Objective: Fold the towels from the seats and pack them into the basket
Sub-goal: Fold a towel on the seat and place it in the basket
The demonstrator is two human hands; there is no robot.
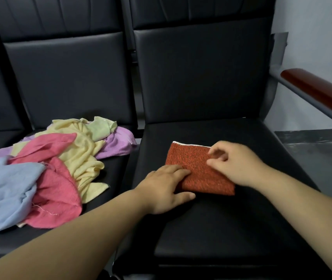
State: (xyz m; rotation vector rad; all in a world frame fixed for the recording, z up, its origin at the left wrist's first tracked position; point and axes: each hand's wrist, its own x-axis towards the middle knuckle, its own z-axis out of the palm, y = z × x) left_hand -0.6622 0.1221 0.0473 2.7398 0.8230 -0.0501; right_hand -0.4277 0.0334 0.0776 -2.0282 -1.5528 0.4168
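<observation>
hands [167, 188] [235, 160] on folded towel [197, 172], towel pile [60, 158] beside

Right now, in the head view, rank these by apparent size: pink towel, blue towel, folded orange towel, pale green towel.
1. pink towel and blue towel: alike; blue is nearer and cropped, so unranked.
2. folded orange towel, partly covered.
3. pale green towel.

- Left hand [166, 188]: bare, broad across the back, with a short trimmed nail showing on the thumb.
- Right hand [239, 164]: bare. The fingertips are slightly blurred, so the nails only seem short.
- Left forearm [80, 239] and right forearm [302, 209]: bare and smooth down to the picture's lower edge.
</observation>
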